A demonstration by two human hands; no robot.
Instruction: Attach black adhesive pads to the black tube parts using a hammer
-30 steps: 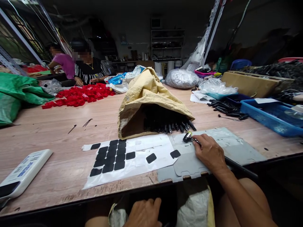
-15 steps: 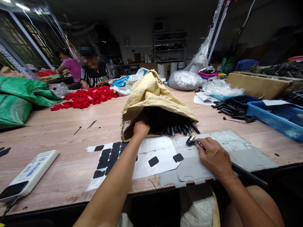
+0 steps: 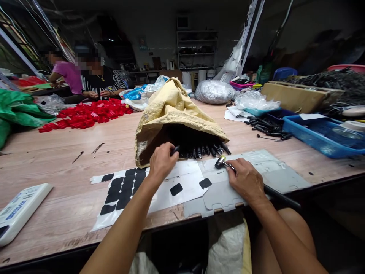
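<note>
A yellow woven sack [image 3: 182, 102] lies with its mouth towards me, and black pen-like parts [image 3: 205, 150] stick out along its lower lip. My left hand [image 3: 162, 161] is at the left of that mouth, closed on a small black part [image 3: 175, 149] whose far end is hidden. Over the grey board my right hand [image 3: 246, 179] grips a small hammer [image 3: 221, 163] with a dark head, a yellowish face and a long black handle running back below the wrist. Between the hands lies a white sheet [image 3: 188, 173] with black rounded-square pads [image 3: 176, 189].
A grey board [image 3: 276, 171] lines the table's front edge. Red pieces [image 3: 91, 114] are heaped at the back left, near two seated people. A white power strip [image 3: 24, 211] sits at left. A blue tray [image 3: 319, 139] and loose black parts [image 3: 266, 127] lie at right.
My left hand has drawn back from inside the sack's mouth, with a black part in its fingers. My right hand still holds the hammer over the grey board. The view has shifted.
</note>
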